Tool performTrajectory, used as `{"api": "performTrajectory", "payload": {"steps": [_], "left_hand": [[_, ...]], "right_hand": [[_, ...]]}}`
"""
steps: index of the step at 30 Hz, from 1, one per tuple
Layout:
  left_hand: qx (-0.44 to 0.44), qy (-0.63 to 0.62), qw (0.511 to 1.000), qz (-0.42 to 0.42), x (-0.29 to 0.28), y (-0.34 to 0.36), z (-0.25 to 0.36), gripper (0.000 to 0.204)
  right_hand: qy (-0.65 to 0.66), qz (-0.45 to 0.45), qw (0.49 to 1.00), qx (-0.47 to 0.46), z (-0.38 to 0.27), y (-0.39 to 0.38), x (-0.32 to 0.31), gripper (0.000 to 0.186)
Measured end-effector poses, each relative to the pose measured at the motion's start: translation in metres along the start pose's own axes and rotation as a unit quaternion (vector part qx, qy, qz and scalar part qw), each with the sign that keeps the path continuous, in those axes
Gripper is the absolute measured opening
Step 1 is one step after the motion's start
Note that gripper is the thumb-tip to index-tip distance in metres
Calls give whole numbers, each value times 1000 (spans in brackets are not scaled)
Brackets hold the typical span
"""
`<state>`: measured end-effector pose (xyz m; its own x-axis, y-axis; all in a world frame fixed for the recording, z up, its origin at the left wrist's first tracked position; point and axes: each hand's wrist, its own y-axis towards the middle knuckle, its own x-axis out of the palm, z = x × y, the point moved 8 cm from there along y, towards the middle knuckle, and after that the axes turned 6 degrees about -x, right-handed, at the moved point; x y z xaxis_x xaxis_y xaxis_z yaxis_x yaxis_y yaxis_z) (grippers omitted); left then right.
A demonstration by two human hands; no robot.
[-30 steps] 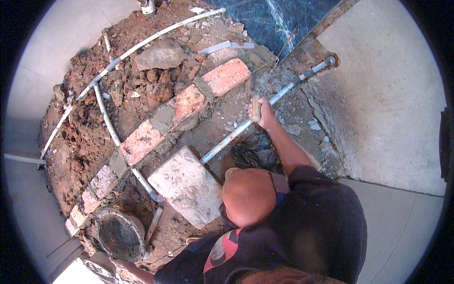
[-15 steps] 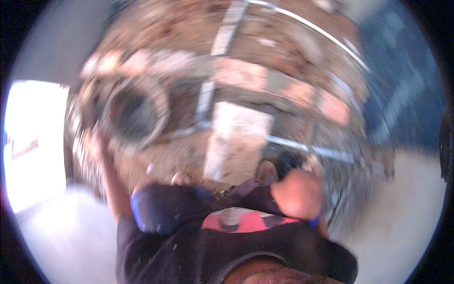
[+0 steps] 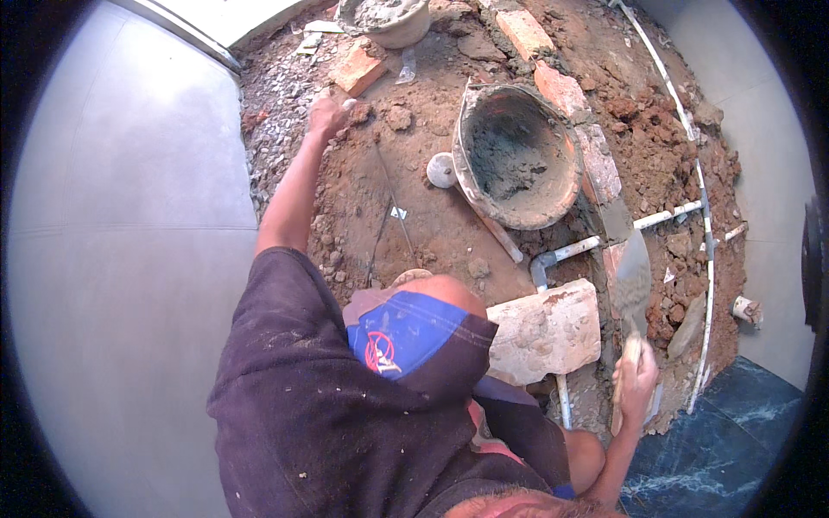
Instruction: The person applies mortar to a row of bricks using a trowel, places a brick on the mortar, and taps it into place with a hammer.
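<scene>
My left hand [image 3: 327, 114] is stretched out over the soil, just short of a loose orange brick [image 3: 357, 71]. Its thumb stands apart from the fingers, and I see nothing held there. On the other side, my right hand [image 3: 636, 380] grips a trowel [image 3: 635, 281] by its handle, the grey-smeared blade pointing away from me above a low course of bricks [image 3: 598, 162]. Beside that course leans a round bucket [image 3: 465, 147] with wet grey mortar [image 3: 518, 160] inside.
A second mortar tub [image 3: 401, 33] stands at the far end. White pipes [image 3: 577, 249] cross the dug soil, and a pale stone slab [image 3: 548, 332] lies by my knees. Grey floor tiles [image 3: 129, 259] border the left; dark blue tiles [image 3: 691, 466] lie at lower right.
My view has turned to the left, so the bucket and bricks now sit further right. My left arm reaches out by the loose brick, and the trowel shows clearly after the blur.
</scene>
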<state>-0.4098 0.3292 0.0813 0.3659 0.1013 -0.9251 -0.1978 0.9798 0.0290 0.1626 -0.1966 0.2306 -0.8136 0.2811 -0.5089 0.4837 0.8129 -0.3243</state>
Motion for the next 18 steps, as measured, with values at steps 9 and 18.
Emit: {"api": "performTrajectory", "payload": {"steps": [9, 18], "left_hand": [[16, 183, 981, -55, 77, 134, 4, 95], [-55, 193, 968, -153, 84, 142, 10, 79]], "right_hand": [[-50, -164, 975, -143, -131, 102, 99, 36], [-172, -177, 954, -173, -174, 122, 160, 51]]}}
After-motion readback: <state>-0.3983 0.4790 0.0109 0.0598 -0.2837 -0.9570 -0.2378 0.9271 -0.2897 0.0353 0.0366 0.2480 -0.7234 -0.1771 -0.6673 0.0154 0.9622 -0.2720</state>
